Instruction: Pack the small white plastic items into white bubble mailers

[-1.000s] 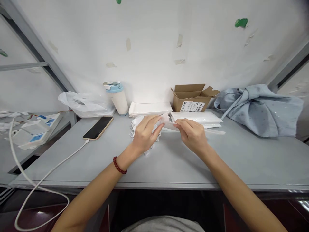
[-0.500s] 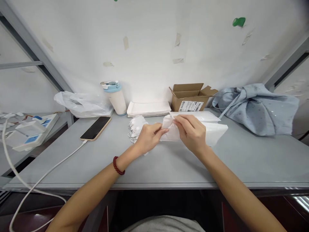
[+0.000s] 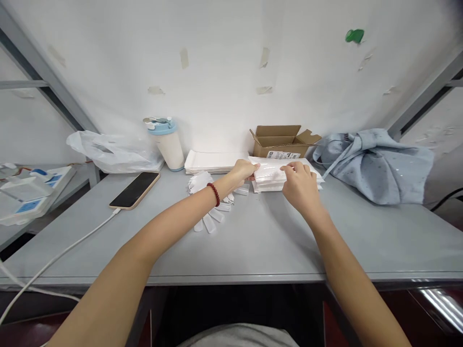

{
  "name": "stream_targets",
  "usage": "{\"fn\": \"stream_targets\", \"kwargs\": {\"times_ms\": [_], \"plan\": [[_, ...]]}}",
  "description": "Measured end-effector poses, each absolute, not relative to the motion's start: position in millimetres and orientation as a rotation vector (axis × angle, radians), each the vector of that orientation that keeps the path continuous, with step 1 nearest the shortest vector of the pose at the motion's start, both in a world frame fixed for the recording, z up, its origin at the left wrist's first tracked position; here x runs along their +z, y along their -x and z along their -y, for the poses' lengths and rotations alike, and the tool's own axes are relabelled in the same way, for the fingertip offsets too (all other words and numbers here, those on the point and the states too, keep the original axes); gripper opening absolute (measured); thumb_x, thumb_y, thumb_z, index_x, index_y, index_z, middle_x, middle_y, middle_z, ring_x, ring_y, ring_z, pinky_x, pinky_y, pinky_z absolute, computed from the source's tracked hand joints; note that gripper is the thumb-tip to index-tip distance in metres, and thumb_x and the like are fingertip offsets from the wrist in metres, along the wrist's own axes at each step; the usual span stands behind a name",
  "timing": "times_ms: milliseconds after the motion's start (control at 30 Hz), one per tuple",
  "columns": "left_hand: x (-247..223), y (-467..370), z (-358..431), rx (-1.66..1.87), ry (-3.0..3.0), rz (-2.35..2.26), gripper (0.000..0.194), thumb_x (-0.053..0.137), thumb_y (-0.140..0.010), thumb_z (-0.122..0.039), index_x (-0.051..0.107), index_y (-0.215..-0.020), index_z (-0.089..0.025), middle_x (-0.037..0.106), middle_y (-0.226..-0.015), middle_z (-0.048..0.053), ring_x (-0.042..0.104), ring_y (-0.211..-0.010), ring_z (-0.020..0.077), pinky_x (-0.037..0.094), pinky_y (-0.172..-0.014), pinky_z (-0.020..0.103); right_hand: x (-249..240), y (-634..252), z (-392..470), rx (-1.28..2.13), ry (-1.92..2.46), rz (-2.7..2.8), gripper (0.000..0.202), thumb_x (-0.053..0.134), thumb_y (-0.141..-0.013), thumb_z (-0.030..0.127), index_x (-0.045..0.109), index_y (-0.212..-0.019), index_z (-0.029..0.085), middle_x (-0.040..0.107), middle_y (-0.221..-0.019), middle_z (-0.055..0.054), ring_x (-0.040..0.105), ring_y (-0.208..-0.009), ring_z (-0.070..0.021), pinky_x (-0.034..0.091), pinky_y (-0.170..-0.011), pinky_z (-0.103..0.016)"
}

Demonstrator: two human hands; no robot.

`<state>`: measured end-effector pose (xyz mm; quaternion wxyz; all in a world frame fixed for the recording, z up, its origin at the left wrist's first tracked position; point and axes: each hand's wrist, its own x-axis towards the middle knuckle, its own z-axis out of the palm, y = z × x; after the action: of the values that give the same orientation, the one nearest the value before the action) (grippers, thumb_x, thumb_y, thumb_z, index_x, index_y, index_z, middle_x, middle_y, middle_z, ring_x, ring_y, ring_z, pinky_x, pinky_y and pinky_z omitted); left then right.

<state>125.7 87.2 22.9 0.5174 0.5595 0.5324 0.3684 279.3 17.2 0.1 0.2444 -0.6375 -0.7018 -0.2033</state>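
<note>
My left hand (image 3: 246,172) reaches to the left end of a stack of flat white packets (image 3: 270,185). Its thumb and fingers are closed on the left edge of the top white packet (image 3: 266,169). At the right part of that packet is my right hand (image 3: 299,182), fingers bent and loosely apart, the fingertips at the packet's surface. Under my left wrist, several small whitish strips (image 3: 209,223) lie fanned out, with a bunch of small white pieces (image 3: 198,182) beside them. My forearm hides part of these.
Behind the hands stand an open cardboard box (image 3: 280,142) and a pile of flat white packets (image 3: 210,161). To the left are a tumbler (image 3: 169,147), a plastic bag (image 3: 114,153) and a phone (image 3: 135,190) on a cable. A light blue cloth bag (image 3: 379,166) lies right.
Both hands have moved from holding a white packet above the table to the stack. The packet now lies flat on top. My left arm reaches farther right, and the fanned strips show more.
</note>
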Motion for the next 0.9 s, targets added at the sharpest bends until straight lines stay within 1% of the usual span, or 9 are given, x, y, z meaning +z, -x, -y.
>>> {"fn": "stream_targets", "kwargs": {"times_ms": [67,133,233,300,367,433,533,667,900], "plan": [[21,-128,-95,0.841,-1.394,-1.347,0.034,0.063,-0.083,-0.021,0.042,-0.057,-0.019,0.048,-0.050,-0.002,0.050,-0.051,0.0102,0.046,-0.055,0.025,-3,-289,-22,-0.488,1.888,1.938,0.045,0.041,-0.074,0.001,0.061,-0.112,0.015,0.058,-0.113,-0.020,0.050,-0.099,-0.0322,0.038,-0.073,-0.042],[20,-128,-99,0.782,-1.471,-1.412,0.034,0.065,-0.082,-0.025,0.043,-0.057,-0.019,0.047,-0.046,-0.002,0.048,-0.047,0.0108,0.044,-0.052,0.026,-6,-295,-25,-0.459,1.931,1.953,0.041,0.047,-0.077,0.006,0.061,-0.114,0.017,0.057,-0.112,-0.018,0.050,-0.100,-0.0318,0.040,-0.074,-0.041],[17,-129,-103,0.701,-1.632,-1.487,0.031,0.065,-0.081,-0.031,0.048,-0.060,-0.017,0.054,-0.049,0.002,0.052,-0.046,0.0132,0.044,-0.051,0.027,-8,-299,-30,-0.455,1.914,1.942,0.031,0.053,-0.081,0.014,0.064,-0.110,0.020,0.057,-0.108,-0.015,0.051,-0.097,-0.0300,0.041,-0.073,-0.039],[14,-130,-106,0.666,-1.766,-1.543,0.028,0.062,-0.083,-0.033,0.053,-0.063,-0.015,0.060,-0.055,0.007,0.057,-0.049,0.0168,0.045,-0.053,0.029,-10,-300,-32,-0.458,1.898,1.920,0.027,0.052,-0.083,0.016,0.065,-0.106,0.021,0.057,-0.107,-0.015,0.051,-0.096,-0.0290,0.041,-0.072,-0.038],[14,-129,-111,0.649,-1.911,-1.607,0.025,0.057,-0.085,-0.032,0.057,-0.069,-0.013,0.064,-0.063,0.012,0.063,-0.058,0.0211,0.046,-0.057,0.031,-10,-301,-34,-0.454,1.885,1.912,0.025,0.050,-0.085,0.017,0.067,-0.104,0.019,0.058,-0.107,-0.016,0.052,-0.096,-0.0292,0.041,-0.072,-0.039],[17,-123,-117,0.631,-2.053,-1.672,0.019,0.054,-0.086,-0.026,0.061,-0.077,-0.011,0.068,-0.078,0.016,0.066,-0.074,0.0252,0.047,-0.065,0.033,-10,-301,-36,-0.442,1.870,1.913,0.025,0.049,-0.086,0.017,0.067,-0.104,0.018,0.059,-0.107,-0.017,0.053,-0.096,-0.0299,0.042,-0.073,-0.040],[26,-105,-124,0.522,-2.237,-1.732,0.012,0.061,-0.077,-0.019,0.065,-0.084,-0.011,0.068,-0.095,0.019,0.065,-0.091,0.0295,0.047,-0.072,0.033,-9,-301,-37,-0.425,1.812,1.900,0.029,0.047,-0.086,0.017,0.066,-0.108,0.018,0.060,-0.106,-0.017,0.054,-0.096,-0.0304,0.043,-0.074,-0.042],[40,-78,-125,0.217,-2.405,-1.792,0.026,0.071,-0.067,-0.019,0.068,-0.092,-0.010,0.069,-0.094,0.016,0.065,-0.090,0.0289,0.049,-0.071,0.030,-6,-296,-34,-0.394,1.714,1.889,0.031,0.046,-0.087,0.018,0.065,-0.111,0.017,0.061,-0.107,-0.017,0.056,-0.097,-0.0303,0.044,-0.075,-0.043],[46,-58,-134,-0.008,-2.508,-1.896,0.028,0.069,-0.074,-0.021,0.069,-0.099,-0.010,0.068,-0.100,0.018,0.065,-0.092,0.0270,0.049,-0.073,0.029,3,-283,-25,-0.270,1.689,1.898,0.029,0.049,-0.086,0.017,0.065,-0.110,0.015,0.063,-0.106,-0.016,0.058,-0.099,-0.0297,0.046,-0.078,-0.042]]}}
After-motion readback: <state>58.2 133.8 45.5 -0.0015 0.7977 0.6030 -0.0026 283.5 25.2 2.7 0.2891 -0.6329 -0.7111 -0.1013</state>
